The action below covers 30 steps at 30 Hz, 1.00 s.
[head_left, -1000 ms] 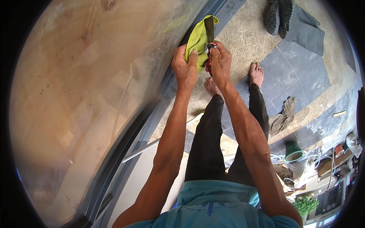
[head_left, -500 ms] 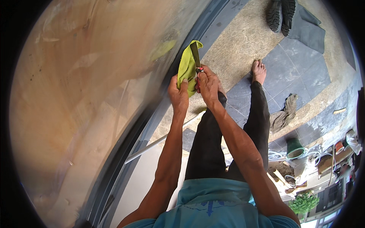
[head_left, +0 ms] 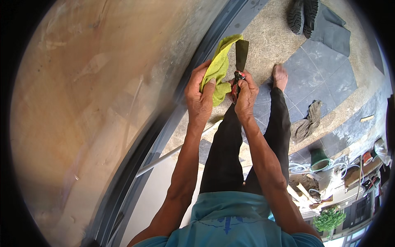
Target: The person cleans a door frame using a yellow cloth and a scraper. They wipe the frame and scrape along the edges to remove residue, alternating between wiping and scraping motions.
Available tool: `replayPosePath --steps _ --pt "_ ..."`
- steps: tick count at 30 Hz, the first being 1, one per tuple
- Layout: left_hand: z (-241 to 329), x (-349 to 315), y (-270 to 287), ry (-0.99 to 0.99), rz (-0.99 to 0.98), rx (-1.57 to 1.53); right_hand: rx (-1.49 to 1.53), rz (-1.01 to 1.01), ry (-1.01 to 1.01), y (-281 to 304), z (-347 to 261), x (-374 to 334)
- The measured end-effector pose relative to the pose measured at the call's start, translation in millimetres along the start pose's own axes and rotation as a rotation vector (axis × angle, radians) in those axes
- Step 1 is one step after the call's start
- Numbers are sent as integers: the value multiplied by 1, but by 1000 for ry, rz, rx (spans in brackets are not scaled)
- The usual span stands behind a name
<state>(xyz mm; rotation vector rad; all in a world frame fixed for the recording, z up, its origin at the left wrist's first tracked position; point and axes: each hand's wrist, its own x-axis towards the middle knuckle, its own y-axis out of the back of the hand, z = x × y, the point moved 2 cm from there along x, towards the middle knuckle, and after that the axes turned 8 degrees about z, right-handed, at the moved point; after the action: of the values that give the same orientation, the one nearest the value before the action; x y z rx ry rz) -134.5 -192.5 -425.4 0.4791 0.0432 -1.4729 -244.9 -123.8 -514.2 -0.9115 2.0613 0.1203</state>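
Observation:
A yellow-green cloth hangs bunched in my left hand, whose thumb presses on its near part. Beside it, my right hand is closed round the red and black handle of a putty knife. The flat, dark blade points away from me, its broad face showing, a little apart from the cloth's right edge. Part of the handle is hidden by my right thumb and fingers.
A large brownish glass pane with a dark frame stands along my left. A white pole slants behind my left arm. Dark boots, a crumpled grey cloth and a green bucket are on the floor to the right.
Both hands have moved slightly right. The putty knife's blade, earlier lying against the cloth, has come away from it and turned its flat face to view.

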Motion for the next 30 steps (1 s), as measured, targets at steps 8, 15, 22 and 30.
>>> replayPosePath --steps 8,15,22,30 --pt "3 39 -53 170 104 -517 -525 -24 613 -18 -59 62" --pt "-53 57 -47 304 226 -582 -1067 -5 713 -27 -63 94" --pt "-63 57 -34 294 214 -510 -1400 -53 924 -29 -57 98" --pt "-81 37 -9 325 238 -452 -1527 -292 996 -21 -51 100"
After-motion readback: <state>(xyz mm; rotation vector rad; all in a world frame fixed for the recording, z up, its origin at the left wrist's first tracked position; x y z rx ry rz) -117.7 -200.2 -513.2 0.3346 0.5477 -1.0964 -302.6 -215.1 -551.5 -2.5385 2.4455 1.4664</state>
